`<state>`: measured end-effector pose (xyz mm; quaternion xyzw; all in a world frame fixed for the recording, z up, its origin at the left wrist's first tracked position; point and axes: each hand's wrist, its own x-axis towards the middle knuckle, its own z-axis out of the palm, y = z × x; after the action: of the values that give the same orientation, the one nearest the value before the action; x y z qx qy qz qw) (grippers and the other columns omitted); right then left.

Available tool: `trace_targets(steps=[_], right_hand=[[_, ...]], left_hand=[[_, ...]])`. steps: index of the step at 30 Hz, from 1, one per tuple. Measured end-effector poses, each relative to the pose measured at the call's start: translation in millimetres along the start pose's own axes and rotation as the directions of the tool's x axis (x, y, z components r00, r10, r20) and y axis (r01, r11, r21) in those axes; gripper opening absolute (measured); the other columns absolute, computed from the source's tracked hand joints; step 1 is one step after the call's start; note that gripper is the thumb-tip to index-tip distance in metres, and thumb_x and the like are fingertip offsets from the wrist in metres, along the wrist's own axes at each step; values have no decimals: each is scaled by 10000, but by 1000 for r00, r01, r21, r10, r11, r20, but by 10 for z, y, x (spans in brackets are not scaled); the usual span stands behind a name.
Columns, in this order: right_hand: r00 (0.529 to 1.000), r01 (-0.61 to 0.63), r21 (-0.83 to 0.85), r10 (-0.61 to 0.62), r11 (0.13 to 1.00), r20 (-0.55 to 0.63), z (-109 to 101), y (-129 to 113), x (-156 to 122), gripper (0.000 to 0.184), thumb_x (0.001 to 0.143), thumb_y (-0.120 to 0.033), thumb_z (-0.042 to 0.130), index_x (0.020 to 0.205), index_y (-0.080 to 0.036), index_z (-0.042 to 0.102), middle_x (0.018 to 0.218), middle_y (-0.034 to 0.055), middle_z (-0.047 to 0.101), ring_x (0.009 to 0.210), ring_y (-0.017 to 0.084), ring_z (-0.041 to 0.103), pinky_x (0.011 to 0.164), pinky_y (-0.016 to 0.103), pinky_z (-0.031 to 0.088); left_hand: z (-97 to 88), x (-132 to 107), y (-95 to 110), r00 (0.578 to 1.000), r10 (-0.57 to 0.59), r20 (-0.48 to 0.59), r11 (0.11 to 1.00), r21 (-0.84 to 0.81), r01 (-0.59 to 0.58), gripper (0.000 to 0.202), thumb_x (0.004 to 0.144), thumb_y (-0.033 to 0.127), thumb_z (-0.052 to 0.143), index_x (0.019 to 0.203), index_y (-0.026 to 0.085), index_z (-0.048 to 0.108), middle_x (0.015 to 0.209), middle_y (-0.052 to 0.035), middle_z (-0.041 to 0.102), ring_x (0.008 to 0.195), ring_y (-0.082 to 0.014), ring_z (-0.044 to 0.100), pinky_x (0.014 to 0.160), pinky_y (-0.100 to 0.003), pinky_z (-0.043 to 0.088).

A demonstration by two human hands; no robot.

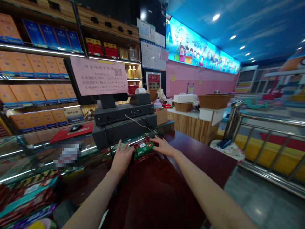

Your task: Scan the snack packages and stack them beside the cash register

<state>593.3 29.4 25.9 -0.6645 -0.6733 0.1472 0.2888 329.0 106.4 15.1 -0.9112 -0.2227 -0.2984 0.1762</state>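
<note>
A small pile of shiny snack packets (143,149), green on top and dark red beneath, lies on a dark red-brown tabletop (152,190). At the pile's left end is my left hand (122,157), palm down with its fingers stretched apart, the inner ones touching the packets. My right hand (163,147) is at the opposite end, its thumb and fingers bent around the packets' right edge. The packets' kind is too blurred to read.
Just beyond stand a black cash register (124,114) and a screen with a pink paper sign (98,76). More wrapped packets (30,194) are at lower left. A glass counter (88,152) borders the table. Right are a bin (228,151) and metal railing (269,127).
</note>
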Motion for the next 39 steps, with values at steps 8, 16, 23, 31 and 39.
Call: trace_targets(steps=[8,16,23,31,39], right_hand=[[999,22,-39,-24,999,-42,-24,-89,-113,611,842,-274,562,1451,-268,506,1576,92,430,1538,292,199,1200,652,105],[972,152,-126,-171,980,-159,92,-350,-253,541,839,-225,520,1376,-253,581,1493,58,544,1519,268,268,1215,598,167],[953,259,-107,-272,960,-132,394,-729,-271,517,841,-216,527,1349,-249,612,1459,83,576,1492,261,335,1218,571,190],[935,340,-88,-346,936,-75,775,-1291,-228,491,865,-227,532,1348,-212,616,1459,124,568,1459,264,397,1208,525,250],[909,416,-39,-416,908,3,1167,-1818,-113,477,865,-227,559,1335,-202,630,1461,138,564,1447,268,415,1195,508,292]], left_hand=[[-142,-126,-33,999,-31,-34,999,2,32,333,894,97,425,1031,258,683,1174,-65,741,1293,-298,575,1199,-645,233],[-476,-373,-89,997,-78,-3,997,15,78,293,900,128,442,996,258,687,1114,-54,754,1238,-282,598,1198,-611,269],[-816,-703,-206,989,-150,10,988,50,149,257,902,151,449,946,255,681,1029,-47,761,1195,-260,611,1209,-584,260],[-1198,-1213,-451,975,-221,7,973,71,220,250,891,140,470,970,254,678,1066,-38,759,1202,-247,605,1221,-570,235],[-1570,-1823,-775,949,-315,7,933,184,308,245,917,154,460,971,249,679,1064,-32,760,1212,-269,602,1212,-588,236]])
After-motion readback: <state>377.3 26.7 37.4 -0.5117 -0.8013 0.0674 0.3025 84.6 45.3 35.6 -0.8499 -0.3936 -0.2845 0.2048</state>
